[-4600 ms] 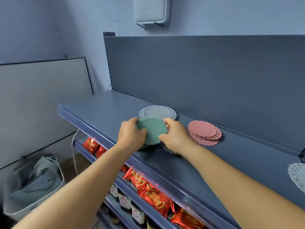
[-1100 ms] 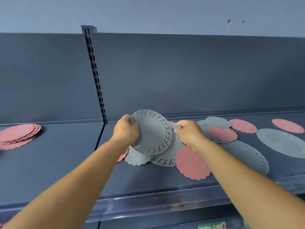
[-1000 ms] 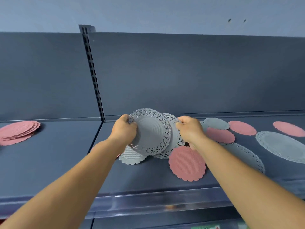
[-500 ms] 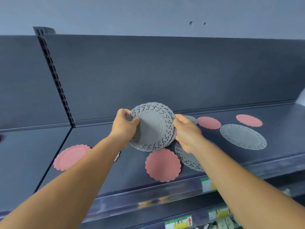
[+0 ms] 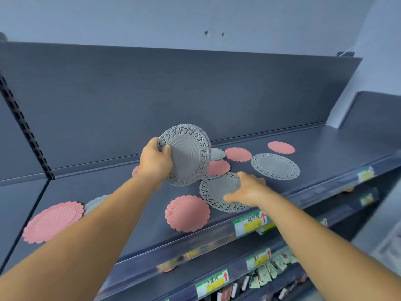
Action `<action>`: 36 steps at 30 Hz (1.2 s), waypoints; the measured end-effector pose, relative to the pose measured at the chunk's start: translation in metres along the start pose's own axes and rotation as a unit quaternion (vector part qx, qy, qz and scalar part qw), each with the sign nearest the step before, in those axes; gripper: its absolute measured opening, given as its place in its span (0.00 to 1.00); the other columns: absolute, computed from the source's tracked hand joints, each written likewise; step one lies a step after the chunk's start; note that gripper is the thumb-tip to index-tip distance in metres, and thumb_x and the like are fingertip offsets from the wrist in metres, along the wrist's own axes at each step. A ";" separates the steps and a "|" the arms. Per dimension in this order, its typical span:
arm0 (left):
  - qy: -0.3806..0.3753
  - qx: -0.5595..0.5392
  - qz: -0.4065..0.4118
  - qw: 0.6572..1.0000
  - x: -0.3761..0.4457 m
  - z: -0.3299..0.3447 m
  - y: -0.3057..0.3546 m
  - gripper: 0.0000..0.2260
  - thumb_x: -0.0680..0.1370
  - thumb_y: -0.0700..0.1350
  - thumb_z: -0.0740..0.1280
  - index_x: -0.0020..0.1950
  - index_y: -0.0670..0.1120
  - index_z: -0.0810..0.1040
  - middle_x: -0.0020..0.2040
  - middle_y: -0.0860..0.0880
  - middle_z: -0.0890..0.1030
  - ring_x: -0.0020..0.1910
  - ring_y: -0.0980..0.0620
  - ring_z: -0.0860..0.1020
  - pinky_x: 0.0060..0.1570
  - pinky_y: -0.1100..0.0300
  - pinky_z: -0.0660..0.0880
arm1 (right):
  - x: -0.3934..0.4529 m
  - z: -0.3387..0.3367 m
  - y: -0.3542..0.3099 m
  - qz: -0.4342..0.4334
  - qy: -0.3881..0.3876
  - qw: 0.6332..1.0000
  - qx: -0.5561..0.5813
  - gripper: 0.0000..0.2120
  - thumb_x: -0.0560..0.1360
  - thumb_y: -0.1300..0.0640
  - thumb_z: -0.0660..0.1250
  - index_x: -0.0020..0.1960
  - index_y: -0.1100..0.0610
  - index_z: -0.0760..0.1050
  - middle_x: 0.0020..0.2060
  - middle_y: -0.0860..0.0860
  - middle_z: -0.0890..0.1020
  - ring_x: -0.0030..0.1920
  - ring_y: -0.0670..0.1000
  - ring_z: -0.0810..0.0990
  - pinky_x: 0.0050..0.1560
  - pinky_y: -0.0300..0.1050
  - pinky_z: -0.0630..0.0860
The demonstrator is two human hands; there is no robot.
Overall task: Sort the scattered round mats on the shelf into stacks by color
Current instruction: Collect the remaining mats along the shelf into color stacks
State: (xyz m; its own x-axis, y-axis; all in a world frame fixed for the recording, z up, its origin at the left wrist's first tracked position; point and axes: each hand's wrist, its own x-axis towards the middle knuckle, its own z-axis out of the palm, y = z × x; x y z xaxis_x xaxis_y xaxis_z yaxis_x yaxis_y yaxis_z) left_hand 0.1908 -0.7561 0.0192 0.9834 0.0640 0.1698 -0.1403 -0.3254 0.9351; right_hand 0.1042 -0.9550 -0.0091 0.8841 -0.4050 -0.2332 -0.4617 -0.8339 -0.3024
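My left hand point(image 5: 154, 159) grips a small bunch of grey lace mats point(image 5: 189, 155), held tilted above the dark shelf point(image 5: 130, 205). My right hand point(image 5: 247, 191) lies with spread fingers on another grey lace mat point(image 5: 217, 190) flat on the shelf near the front edge. Pink scalloped mats lie scattered: one point(image 5: 187, 213) in front, a large one point(image 5: 53, 221) at the left, one point(image 5: 218, 167) behind the held bunch, two more point(image 5: 238, 154) point(image 5: 281, 147) at the back. A big grey lace mat point(image 5: 275, 166) lies to the right.
The shelf's back panel point(image 5: 173, 94) rises right behind the mats. A slotted upright point(image 5: 23, 124) divides the shelf at the left. Price labels point(image 5: 249, 223) run along the front rail, and packets hang on the lower shelves point(image 5: 267, 272).
My right hand has let go of the held bunch and dropped onto the grey mat lying on the shelf. The left hand keeps holding the bunch; the view has shifted right.
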 end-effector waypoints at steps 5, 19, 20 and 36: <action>0.012 0.009 -0.012 1.000 0.000 -0.005 -0.006 0.07 0.78 0.43 0.58 0.40 0.47 0.68 0.34 0.49 0.70 0.36 0.47 0.66 0.39 0.54 0.65 | 0.005 -0.009 -0.001 0.049 0.014 0.998 -0.024 0.41 0.63 0.43 0.73 0.70 0.58 0.62 0.66 0.58 0.69 0.66 0.59 0.67 0.58 0.49 0.72; 0.013 -0.035 -0.033 0.999 0.003 -0.013 -0.016 0.05 0.79 0.40 0.55 0.46 0.46 0.68 0.35 0.49 0.67 0.35 0.48 0.63 0.36 0.55 0.63 | -0.015 -0.014 0.001 -0.030 0.182 0.919 0.349 0.21 0.77 0.66 0.58 0.69 0.55 0.70 0.55 0.51 0.78 0.47 0.55 0.77 0.49 0.49 0.77; 0.016 -0.039 -0.038 0.998 0.004 -0.012 -0.015 0.05 0.79 0.41 0.55 0.46 0.45 0.69 0.36 0.48 0.68 0.36 0.48 0.64 0.37 0.54 0.64 | -0.017 -0.016 0.000 -0.037 0.183 0.906 0.380 0.21 0.78 0.65 0.58 0.69 0.54 0.69 0.55 0.49 0.76 0.48 0.55 0.76 0.49 0.48 0.76; -0.216 -0.124 -0.092 0.964 -0.019 0.085 0.025 0.13 0.78 0.56 0.58 0.52 0.49 0.75 0.50 0.48 0.79 0.48 0.47 0.76 0.54 0.53 0.73 | 0.021 -0.046 0.045 -0.002 0.118 0.864 0.489 0.27 0.79 0.61 0.61 0.76 0.56 0.58 0.68 0.48 0.71 0.66 0.54 0.71 0.65 0.48 0.67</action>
State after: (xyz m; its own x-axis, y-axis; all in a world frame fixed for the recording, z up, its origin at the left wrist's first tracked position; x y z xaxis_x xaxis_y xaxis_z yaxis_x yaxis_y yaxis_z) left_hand 0.1788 -0.8457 0.0131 0.9427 -0.3180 -0.1015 0.0707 -0.1067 0.9918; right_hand 0.1054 -1.0181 0.0145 0.8223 -0.5647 -0.0708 -0.1971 -0.1659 -0.9663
